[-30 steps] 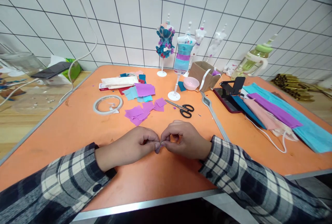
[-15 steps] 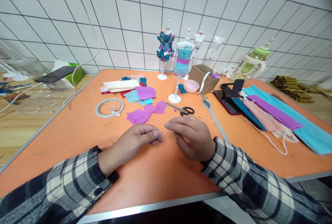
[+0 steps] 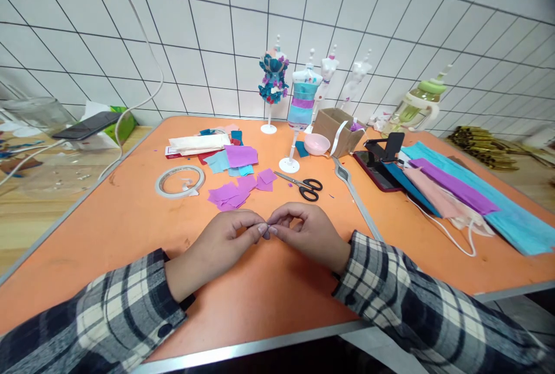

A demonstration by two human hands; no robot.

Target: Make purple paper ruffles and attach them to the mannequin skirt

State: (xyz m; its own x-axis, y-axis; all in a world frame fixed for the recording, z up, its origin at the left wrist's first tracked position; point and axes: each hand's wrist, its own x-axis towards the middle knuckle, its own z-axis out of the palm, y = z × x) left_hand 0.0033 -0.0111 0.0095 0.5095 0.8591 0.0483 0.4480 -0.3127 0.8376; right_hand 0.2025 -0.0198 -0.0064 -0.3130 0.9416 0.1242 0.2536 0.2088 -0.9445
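My left hand point(image 3: 225, 241) is closed, thumb and forefinger pinched on a tiny scrap of purple paper, now almost wholly covered by fingertips. Thumb and forefinger of my right hand point(image 3: 307, 234) meet the left fingertips in a pinch at the same scrap. Just beyond the hands lie several cut purple paper pieces point(image 3: 228, 193). Black-handled scissors point(image 3: 309, 188) rest open to their right. Behind them a small dress form point(image 3: 302, 102) wears bands of blue and purple paper.
A tape roll point(image 3: 159, 184) lies at left, near a white packet point(image 3: 199, 144). At the back stand a paper-decorated dress form point(image 3: 274, 79), a pink bowl point(image 3: 317, 144) and a cardboard box point(image 3: 332, 125). Folded coloured paper point(image 3: 515, 218) and a phone point(image 3: 375, 173) are at right.
My right hand has moved left and down, and its spread fingers have closed into a pinch against the left fingertips. The left hand stays nearly in place.
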